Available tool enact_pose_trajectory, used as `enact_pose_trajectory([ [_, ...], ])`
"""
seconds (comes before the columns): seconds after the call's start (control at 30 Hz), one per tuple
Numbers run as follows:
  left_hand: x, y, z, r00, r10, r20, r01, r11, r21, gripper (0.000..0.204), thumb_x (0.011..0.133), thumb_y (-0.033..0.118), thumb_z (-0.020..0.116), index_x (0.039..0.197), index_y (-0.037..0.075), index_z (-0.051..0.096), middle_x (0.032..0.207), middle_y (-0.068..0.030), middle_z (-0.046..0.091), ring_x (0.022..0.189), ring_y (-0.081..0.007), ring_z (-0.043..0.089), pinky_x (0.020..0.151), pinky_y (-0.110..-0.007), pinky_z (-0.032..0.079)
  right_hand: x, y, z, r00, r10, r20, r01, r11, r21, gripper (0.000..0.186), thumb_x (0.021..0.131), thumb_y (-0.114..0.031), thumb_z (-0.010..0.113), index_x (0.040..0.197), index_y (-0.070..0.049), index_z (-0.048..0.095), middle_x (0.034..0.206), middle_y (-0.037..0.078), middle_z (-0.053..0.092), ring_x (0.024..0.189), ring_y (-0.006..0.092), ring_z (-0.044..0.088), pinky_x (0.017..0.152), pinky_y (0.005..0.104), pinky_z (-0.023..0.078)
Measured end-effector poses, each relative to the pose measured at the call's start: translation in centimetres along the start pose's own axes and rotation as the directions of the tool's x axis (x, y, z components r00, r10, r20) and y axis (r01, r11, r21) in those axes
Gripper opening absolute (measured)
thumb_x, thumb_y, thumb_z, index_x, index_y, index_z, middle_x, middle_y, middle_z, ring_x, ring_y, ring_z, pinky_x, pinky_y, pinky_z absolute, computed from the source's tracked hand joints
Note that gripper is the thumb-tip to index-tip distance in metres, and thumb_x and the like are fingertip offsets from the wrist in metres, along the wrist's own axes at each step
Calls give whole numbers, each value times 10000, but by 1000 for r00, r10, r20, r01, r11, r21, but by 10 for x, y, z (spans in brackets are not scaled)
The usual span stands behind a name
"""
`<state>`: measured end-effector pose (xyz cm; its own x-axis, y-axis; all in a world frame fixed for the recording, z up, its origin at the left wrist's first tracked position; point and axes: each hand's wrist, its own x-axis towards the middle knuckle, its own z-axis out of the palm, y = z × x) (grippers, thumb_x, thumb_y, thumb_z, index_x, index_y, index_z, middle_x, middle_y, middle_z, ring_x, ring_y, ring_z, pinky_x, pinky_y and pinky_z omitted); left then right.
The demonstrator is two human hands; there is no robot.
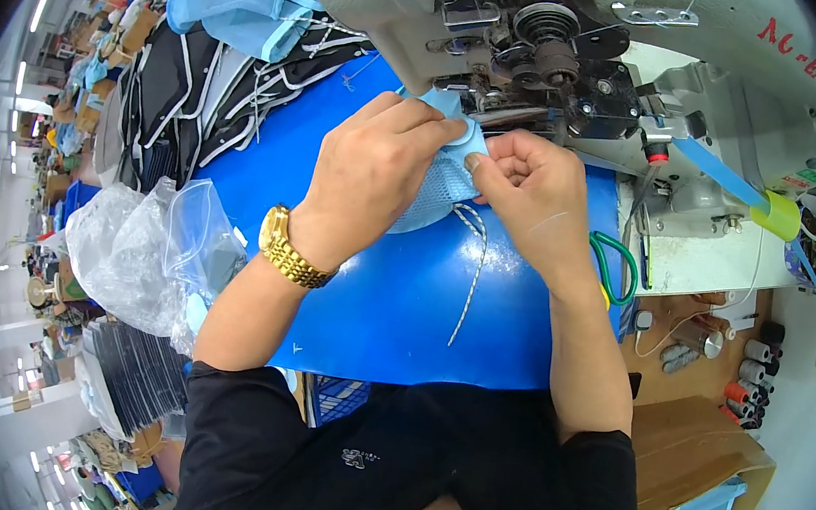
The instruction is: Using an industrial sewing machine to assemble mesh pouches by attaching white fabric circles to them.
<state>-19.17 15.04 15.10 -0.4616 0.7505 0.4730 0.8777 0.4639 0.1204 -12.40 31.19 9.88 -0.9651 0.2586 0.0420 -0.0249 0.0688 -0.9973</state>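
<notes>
A light blue mesh fabric piece (426, 200) is held in front of the sewing machine (549, 80), over a blue work surface (401, 315). My left hand (378, 166) pinches its upper edge, close to the machine's needle area. On the other side, my right hand (536, 194) grips the right edge of the same piece between thumb and fingers. A black-and-white cord (471, 282) trails from the fabric down onto the blue surface. Part of the mesh is hidden behind my left hand.
Black pieces with white piping (180, 88) and light blue mesh pieces (245, 10) lie at the far left. Clear plastic bags (129, 233) sit nearer. Green-handled scissors (618, 264) rest at right. Thread spools (752, 375) and a cardboard box (699, 439) stand beyond the right edge.
</notes>
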Motion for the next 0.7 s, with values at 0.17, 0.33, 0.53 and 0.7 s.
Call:
enact_pose_trajectory([
  [0.17, 2, 8, 5, 1000, 7, -6, -7, 995, 96, 242, 733, 14, 648, 957, 88, 698, 868, -42, 648, 773, -211, 592, 655, -315, 506, -2, 3, 5, 994, -34, -107, 44, 995, 88, 128, 790, -80, 695, 846, 32, 668, 668, 99, 684, 559, 116, 638, 525, 256, 482],
  [0.33, 3, -1, -2, 999, 42, 27, -44, 995, 87, 266, 699, 60, 656, 958, 93, 704, 869, -40, 650, 766, -207, 588, 609, -316, 474, -2, 0, -1, 999, -15, -30, 12, 993, -121, 128, 769, -89, 684, 804, 34, 670, 630, 129, 659, 530, 177, 638, 527, 288, 486],
  [0.53, 3, 12, 5, 999, 16, 31, -22, 982, 188, 207, 716, 73, 638, 916, 74, 693, 822, -34, 612, 765, -210, 573, 592, -316, 467, 1, -1, 2, 986, -118, -117, 107, 990, -96, 109, 753, -88, 674, 766, 20, 670, 597, 129, 635, 511, 207, 628, 518, 311, 480],
  [0.7, 13, 4, -6, 997, 73, 32, -78, 974, 211, 196, 715, 66, 638, 909, 87, 659, 810, -27, 593, 794, -223, 574, 667, -337, 451, 4, -3, 5, 982, -158, -105, 124, 953, -276, 95, 763, -87, 666, 766, 7, 669, 576, 128, 617, 507, 255, 623, 515, 335, 483],
])
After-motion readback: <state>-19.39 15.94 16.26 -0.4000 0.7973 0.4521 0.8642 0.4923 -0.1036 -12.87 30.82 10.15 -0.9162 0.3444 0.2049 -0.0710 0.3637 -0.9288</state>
